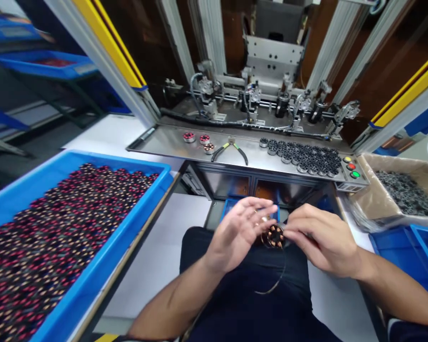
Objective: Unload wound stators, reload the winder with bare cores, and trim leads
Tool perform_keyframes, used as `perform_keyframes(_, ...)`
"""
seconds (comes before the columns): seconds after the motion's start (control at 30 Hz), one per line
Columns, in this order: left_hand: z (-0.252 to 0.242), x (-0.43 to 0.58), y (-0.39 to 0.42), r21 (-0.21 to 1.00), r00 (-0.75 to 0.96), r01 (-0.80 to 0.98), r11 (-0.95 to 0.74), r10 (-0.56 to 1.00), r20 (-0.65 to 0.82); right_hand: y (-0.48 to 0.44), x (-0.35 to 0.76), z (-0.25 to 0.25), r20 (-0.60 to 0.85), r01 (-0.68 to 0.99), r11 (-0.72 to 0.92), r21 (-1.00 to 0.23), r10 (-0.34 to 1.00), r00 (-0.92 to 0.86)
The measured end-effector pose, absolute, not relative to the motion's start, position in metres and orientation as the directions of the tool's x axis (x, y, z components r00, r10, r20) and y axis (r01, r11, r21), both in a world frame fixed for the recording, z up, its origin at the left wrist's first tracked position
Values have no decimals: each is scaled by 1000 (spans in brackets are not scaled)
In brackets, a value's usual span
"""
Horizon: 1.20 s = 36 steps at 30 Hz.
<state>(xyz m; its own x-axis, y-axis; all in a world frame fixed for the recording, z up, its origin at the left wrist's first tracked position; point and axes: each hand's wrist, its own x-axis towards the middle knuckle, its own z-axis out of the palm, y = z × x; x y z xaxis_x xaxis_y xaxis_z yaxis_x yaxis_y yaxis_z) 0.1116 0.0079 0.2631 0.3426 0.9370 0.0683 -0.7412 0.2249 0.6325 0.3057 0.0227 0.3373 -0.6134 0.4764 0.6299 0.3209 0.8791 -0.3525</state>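
Above my lap, my right hand point(321, 237) pinches the edge of a round motor stator point(274, 235) wound with copper wire. A loose strand of wire point(280, 278) trails down from it. My left hand point(240, 232) is beside the stator on its left, fingers stretched out and apart, the tips close to its rim; whether they touch it I cannot tell. On the metal ledge ahead lie pliers point(231, 148) with green and black handles, handles spread. Left of them sit two red-wound stators point(189, 137) and a copper-wound stator point(209, 148).
A blue tray point(142, 164) full of wound stators stands at left. Rows of black stator cores point(306, 156) cover the ledge's right part, beside push buttons point(351, 166). A lined box point(374, 166) of grey parts is at right. Machine fixtures point(253, 102) stand behind the ledge.
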Motion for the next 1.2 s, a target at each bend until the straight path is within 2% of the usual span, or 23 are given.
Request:
perform_keyframes(0.03, 262, 112, 9, 633, 465, -701, 329, 884, 56, 23, 305, 339, 626, 304, 896, -323, 444, -641)
perform_keyframes(0.1, 256, 114, 10, 635, 734, -556, 536, 675, 73, 23, 303, 344, 616, 278, 916, -291, 401, -677)
perform_keyframes(0.17, 249, 115, 9, 645, 843, -466, 605, 525, 117, 22, 302, 347, 605, 264, 921, -287, 388, -695)
perform_keyframes(0.2, 246, 115, 8, 654, 834, -481, 583, 535, 137, 21, 301, 348, 596, 274, 917, -289, 396, -699)
perform_keyframes(0.33, 241, 115, 7, 682, 635, -627, 376, 754, 168, 15, 304, 344, 538, 417, 860, -293, 509, -672)
perform_keyframes(0.53, 240, 113, 10, 686, 566, -668, 288, 795, 217, 12, 313, 327, 491, 522, 772, -362, 634, -597)
perform_keyframes(0.67, 248, 105, 6, 596, 417, -777, 202, 874, 248, 13, 309, 327, 481, 564, 709, -424, 704, -523)
perform_keyframes(0.77, 255, 100, 6, 490, 272, -863, 120, 929, 253, 16, 300, 334, 491, 502, 739, -448, 673, -553)
perform_keyframes(0.83, 252, 100, 10, 452, 281, -877, 164, 938, 204, 20, 294, 340, 487, 427, 779, -459, 623, -612)
perform_keyframes(0.9, 245, 103, 15, 468, 442, -820, 328, 883, 156, 24, 288, 344, 489, 342, 818, -462, 557, -672)
perform_keyframes(0.97, 236, 107, 17, 521, 692, -666, 535, 703, 163, 28, 284, 348, 505, 275, 849, -451, 497, -706)
perform_keyframes(1.03, 232, 111, 15, 571, 803, -556, 604, 567, 183, 30, 282, 350, 524, 246, 869, -429, 461, -716)
perform_keyframes(1.1, 235, 112, 10, 598, 729, -613, 517, 661, 176, 31, 281, 351, 539, 257, 876, -408, 458, -707)
perform_keyframes(1.2, 246, 108, 3, 612, 500, -724, 318, 854, 148, 32, 281, 350, 570, 309, 864, -398, 496, -655)
